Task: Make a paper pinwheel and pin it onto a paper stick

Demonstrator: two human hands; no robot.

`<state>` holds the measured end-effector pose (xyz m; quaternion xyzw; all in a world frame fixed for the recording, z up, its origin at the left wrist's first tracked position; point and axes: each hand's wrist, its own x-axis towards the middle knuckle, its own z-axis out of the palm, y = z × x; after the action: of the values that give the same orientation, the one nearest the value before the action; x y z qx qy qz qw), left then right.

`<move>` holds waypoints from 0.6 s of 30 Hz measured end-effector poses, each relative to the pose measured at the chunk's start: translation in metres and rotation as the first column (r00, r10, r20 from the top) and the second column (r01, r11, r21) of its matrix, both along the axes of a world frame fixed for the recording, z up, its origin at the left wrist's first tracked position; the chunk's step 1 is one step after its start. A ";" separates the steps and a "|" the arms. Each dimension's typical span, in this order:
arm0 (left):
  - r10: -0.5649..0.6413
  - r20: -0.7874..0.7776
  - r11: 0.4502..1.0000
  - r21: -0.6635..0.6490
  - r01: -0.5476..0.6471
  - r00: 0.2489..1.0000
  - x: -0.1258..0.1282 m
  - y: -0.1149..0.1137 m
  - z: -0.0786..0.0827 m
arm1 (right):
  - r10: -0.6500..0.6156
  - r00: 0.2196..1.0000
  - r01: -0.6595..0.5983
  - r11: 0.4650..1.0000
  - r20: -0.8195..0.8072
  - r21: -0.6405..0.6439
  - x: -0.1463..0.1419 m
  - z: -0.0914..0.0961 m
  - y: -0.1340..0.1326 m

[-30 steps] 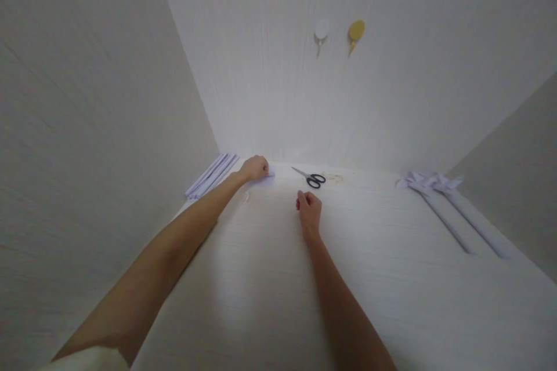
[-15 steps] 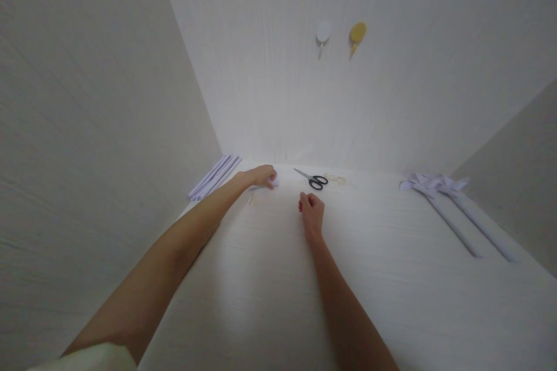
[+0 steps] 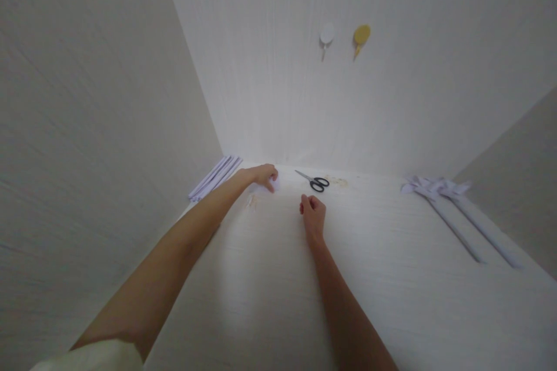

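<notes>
My left hand (image 3: 265, 176) reaches to the back of the white surface, its thumb and fingers apart over a small pale piece of paper (image 3: 275, 185). Most of that paper is hidden under the palm. My right hand (image 3: 313, 210) is closed, thumb against the curled fingers, just in front of the scissors; whatever is inside it, if anything, is hidden. The scissors (image 3: 318, 183) have black handles and lie with their blades pointing left, between the hands and the back wall.
Several rolled paper sticks (image 3: 216, 178) lie along the left wall. At the right, two paper sticks (image 3: 455, 226) end in folded paper shapes (image 3: 435, 186). Tan rubber bands (image 3: 252, 202) lie near my left forearm, more bands (image 3: 337, 181) beside the scissors. A white hook (image 3: 326, 33) and a yellow hook (image 3: 361, 35) are on the back wall.
The thumb of my left hand has moved a little away from its fingers over the paper. My right hand keeps its closed shape. The whole view has shifted slightly.
</notes>
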<state>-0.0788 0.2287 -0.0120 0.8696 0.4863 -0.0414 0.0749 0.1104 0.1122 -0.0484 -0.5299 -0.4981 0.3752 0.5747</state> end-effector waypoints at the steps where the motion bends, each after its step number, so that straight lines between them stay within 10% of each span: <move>1: -0.002 0.000 1.000 0.000 0.002 1.000 0.000 0.001 -0.001 | 0.000 1.000 0.000 1.000 -0.001 -0.002 0.000 0.000 0.000; 18: -0.031 0.073 1.000 0.002 0.031 0.997 -0.001 0.002 0.000 | 0.001 1.000 -0.001 1.000 0.007 0.008 0.001 -0.001 0.000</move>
<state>-0.0798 0.2310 -0.0122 0.8780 0.4697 -0.0105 0.0916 0.1116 0.1124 -0.0489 -0.5287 -0.5021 0.3716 0.5747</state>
